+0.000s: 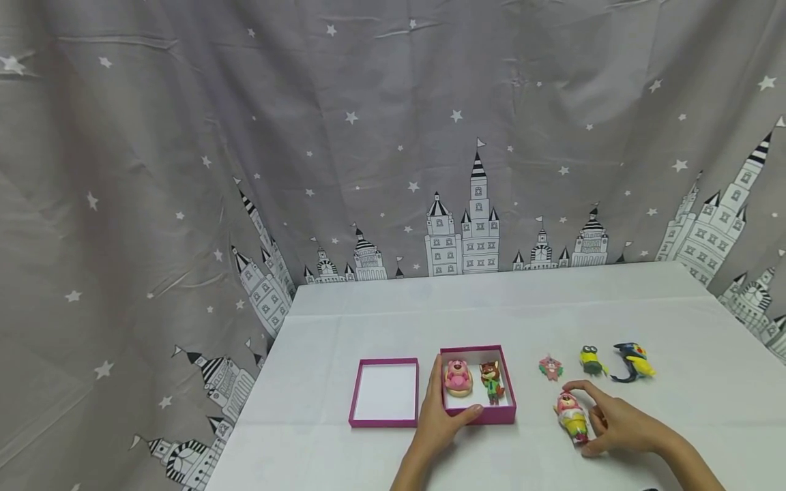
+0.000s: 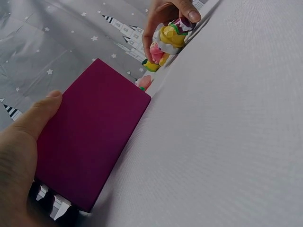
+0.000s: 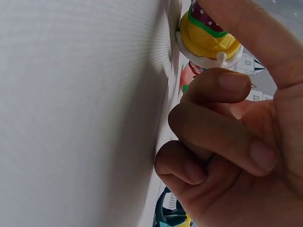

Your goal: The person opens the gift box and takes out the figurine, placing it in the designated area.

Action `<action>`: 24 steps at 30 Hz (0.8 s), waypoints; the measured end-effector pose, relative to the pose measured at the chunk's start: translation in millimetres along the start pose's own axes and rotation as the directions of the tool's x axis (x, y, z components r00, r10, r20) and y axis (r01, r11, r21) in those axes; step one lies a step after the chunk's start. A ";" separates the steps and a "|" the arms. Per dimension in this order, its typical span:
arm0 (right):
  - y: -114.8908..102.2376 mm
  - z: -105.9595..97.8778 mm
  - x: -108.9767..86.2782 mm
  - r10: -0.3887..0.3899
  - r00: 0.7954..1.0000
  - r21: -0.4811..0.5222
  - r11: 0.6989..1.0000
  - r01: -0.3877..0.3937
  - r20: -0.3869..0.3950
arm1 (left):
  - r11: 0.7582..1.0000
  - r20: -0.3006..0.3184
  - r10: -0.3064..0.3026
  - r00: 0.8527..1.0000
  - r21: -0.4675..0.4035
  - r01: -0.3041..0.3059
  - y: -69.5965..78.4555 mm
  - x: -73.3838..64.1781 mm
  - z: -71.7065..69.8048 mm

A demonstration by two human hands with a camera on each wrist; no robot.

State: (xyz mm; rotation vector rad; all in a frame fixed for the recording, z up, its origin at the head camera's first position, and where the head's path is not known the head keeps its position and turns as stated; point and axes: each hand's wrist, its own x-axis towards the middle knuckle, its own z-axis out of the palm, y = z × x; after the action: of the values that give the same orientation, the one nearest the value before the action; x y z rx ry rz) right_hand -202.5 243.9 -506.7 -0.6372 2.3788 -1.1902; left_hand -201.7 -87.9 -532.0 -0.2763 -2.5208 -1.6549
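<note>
My left hand (image 1: pixel 437 424) grips the near left corner of a magenta box (image 1: pixel 496 414), its thumb on the front wall and its fingers along the left side. Inside the box lie a pink bear figurine (image 1: pixel 458 379) and a fox figurine (image 1: pixel 492 383) in green. To the right of the box, my right hand (image 1: pixel 628 424) pinches a figurine (image 1: pixel 574 419) with a pink head and yellow body between thumb and finger, spanning it from head to base. From the right wrist, the figurine's yellow body (image 3: pixel 208 42) shows beside the thumb, and other fingers are curled in.
A magenta-rimmed lid (image 1: pixel 385 423) with a white inside lies left of the box. Beyond my right hand are a small pink figurine (image 1: pixel 550 368), a yellow and green minion figurine (image 1: pixel 591 361) and a dark blue and yellow figurine (image 1: pixel 638 361). A grey curtain (image 1: pixel 368 157) hangs behind the white table (image 1: pixel 295 436).
</note>
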 end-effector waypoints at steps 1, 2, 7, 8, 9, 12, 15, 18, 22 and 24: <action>-0.3 0.0 0.3 0.001 1.000 0.004 1.000 -0.001 -0.001 | 1.000 0.000 -0.002 1.000 0.002 0.002 -0.1 0.1 -0.1; -0.5 -0.1 0.6 -0.001 1.000 0.010 1.000 0.001 -0.002 | 1.000 -0.002 0.000 1.000 0.000 0.000 0.0 0.2 -0.1; -1.7 -1.6 0.0 -0.013 1.000 0.002 1.000 0.013 -0.019 | 1.000 0.009 -0.020 1.000 -0.004 0.020 0.2 -0.1 -0.8; -2.3 -2.1 -0.4 -0.013 1.000 -0.010 1.000 0.012 -0.028 | 1.000 0.011 -0.023 1.000 -0.004 0.023 0.3 -0.3 -0.8; -3.2 -2.7 -0.7 -0.012 0.999 -0.024 1.000 0.011 -0.041 | 1.000 0.014 -0.027 1.000 -0.003 0.027 0.3 -0.4 -0.8; -8.0 -4.9 -0.8 0.003 0.995 -0.074 0.997 -0.010 -0.096 | 1.000 0.013 -0.025 1.000 -0.005 0.025 0.3 -0.3 -0.5; -15.9 -7.0 0.1 0.008 0.988 -0.107 0.994 -0.025 -0.155 | 1.000 0.007 -0.019 1.000 -0.007 0.019 0.2 -0.4 -0.5; -27.8 -9.0 1.8 -0.012 0.979 -0.131 0.991 -0.014 -0.202 | 1.000 0.004 -0.009 1.000 -0.008 0.009 -0.8 -0.3 -0.2; -48.1 -10.8 8.2 -0.058 0.966 -0.143 0.989 0.022 -0.252 | 1.000 0.007 -0.008 1.000 -0.005 0.008 -1.8 0.2 0.2; -58.8 -10.7 14.0 -0.081 0.955 -0.133 0.990 0.045 -0.284 | 1.000 0.007 -0.008 1.000 -0.008 0.008 -1.6 0.3 0.2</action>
State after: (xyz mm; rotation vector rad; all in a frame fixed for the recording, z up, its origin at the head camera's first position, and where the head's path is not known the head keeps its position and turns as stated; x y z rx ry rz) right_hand -206.9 211.5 -454.7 -0.6187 2.7143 -1.2413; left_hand -202.3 -88.3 -533.4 -0.2736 -2.5245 -1.6696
